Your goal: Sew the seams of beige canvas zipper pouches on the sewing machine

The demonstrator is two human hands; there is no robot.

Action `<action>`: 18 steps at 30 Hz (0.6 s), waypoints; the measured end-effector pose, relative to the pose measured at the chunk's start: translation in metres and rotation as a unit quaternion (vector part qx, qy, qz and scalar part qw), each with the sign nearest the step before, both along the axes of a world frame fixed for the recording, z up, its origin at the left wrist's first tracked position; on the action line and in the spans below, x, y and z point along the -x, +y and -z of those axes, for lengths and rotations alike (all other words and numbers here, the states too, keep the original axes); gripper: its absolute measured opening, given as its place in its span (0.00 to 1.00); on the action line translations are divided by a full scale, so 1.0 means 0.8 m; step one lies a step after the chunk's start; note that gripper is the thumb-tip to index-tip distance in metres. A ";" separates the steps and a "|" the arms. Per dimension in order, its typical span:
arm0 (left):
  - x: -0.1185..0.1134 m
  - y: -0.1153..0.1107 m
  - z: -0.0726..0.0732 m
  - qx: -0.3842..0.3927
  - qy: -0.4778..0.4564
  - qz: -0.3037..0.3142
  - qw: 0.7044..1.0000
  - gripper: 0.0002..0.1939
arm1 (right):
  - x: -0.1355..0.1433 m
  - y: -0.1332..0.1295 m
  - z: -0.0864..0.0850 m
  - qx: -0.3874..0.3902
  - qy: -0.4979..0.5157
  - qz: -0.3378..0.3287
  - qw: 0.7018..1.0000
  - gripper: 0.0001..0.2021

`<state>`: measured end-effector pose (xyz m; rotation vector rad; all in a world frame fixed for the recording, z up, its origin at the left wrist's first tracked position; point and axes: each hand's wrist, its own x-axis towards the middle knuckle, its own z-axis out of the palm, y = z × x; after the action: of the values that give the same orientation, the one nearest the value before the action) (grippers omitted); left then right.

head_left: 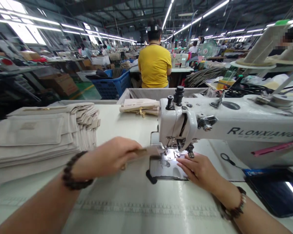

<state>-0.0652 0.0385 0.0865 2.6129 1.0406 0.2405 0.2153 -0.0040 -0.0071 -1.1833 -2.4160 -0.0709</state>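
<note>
My left hand (114,154) is closed on a small beige fabric piece (145,151), blurred by motion. That piece stretches toward the presser foot area of a white sewing machine (178,123); whether its end touches the foot I cannot tell. Beside the needle, my right hand (200,170) lies with fingers stretched out over the shiny metal needle plate (168,167). Nothing shows in its grip. At the left, near my left forearm, a thick stack of beige fabric pieces (46,130) rests on the white table (112,208).
Behind the machine head lies a smaller beige bundle (140,107) with gold metal parts. A black tablet (278,191) and small scissors (227,158) are at the right. Thread cones (261,45) stand above. Ahead, a person in a yellow shirt (155,65) sits near a blue crate (111,84).
</note>
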 end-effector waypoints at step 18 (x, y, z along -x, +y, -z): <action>0.111 0.040 -0.051 0.089 -0.542 -0.307 0.777 0.19 | 0.010 0.001 0.012 -0.054 -0.014 -0.058 0.997 0.18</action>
<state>-0.1538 0.0704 0.1274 1.3789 1.2407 1.4759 0.2071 -0.0035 -0.0166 -0.9979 -2.4666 -0.1814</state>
